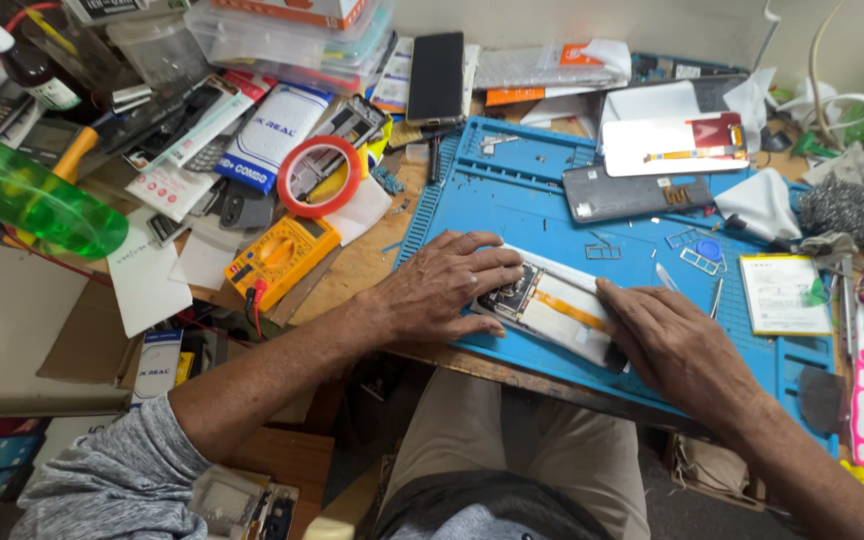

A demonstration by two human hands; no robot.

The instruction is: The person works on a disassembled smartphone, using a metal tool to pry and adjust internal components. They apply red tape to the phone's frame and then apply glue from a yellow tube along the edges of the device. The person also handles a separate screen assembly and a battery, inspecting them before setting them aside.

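Under your two palms, at the near edge of the blue repair mat point(512, 190), lies the opened phone point(552, 305), back cover off, circuit board and orange flex strip exposed. Your left hand point(442, 290) rests flat on its left end, fingers extended and lying together over the board end; nothing is pinched. Your right hand point(677, 350) lies flat on its right end, fingers pointing toward the phone's middle, palm down, also gripping nothing. Both hands touch the phone; neither is nearer than the other.

Long axis: runs from upper left to lower right in the head view, roughly parallel to the mat's near edge, spanning the gap between your hands.

Outward: metal tweezers point(715, 297) just beyond your right fingers; a small blue disc point(709, 250) beside them. Farther back on the mat, a dark phone panel point(632, 192) and a white screen assembly point(672, 143). Off the mat to the left, a yellow multimeter point(280, 258) and a red tape roll point(319, 176), well apart from the phone.
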